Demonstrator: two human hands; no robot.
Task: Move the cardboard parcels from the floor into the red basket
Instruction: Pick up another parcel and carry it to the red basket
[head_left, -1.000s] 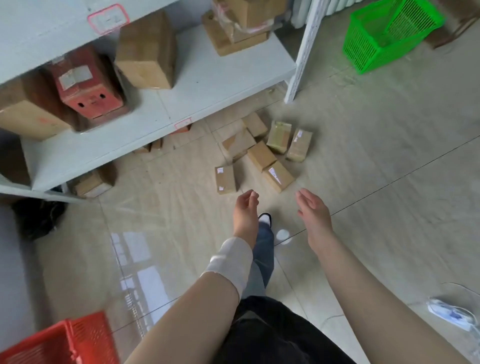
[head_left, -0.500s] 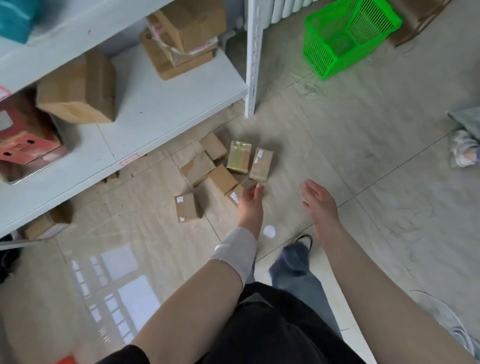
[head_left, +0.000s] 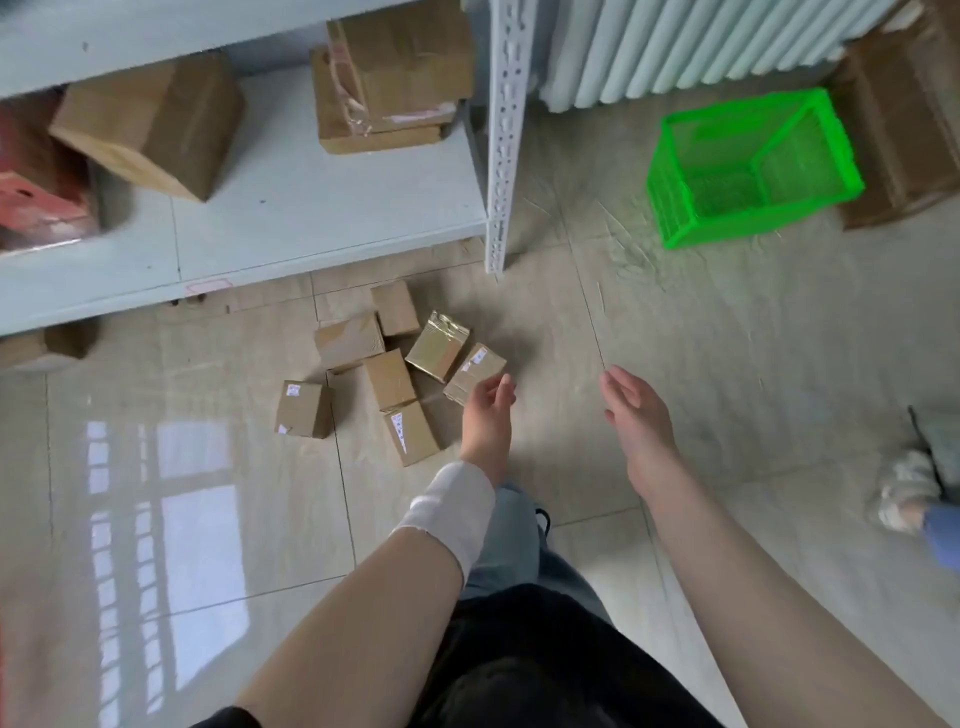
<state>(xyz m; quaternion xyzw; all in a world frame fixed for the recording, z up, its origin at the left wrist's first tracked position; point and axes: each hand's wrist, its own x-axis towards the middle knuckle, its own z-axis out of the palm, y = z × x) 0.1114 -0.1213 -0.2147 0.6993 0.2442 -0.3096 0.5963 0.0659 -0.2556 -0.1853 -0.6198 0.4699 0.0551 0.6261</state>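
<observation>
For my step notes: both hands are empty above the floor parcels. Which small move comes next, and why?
Probably lower the left hand onto the labelled parcel beside its fingertips and grip it: that parcel looks nearest, and the right hand is open too.

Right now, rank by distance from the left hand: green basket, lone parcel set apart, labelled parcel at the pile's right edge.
1. Labelled parcel, just ahead of the left hand.
2. Lone parcel, to its left.
3. Green basket, far right.

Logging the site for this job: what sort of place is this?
Probably a parcel storeroom: white metal shelving holding cardboard boxes, small cardboard parcels heaped on the tiled floor, and a green plastic basket.
</observation>
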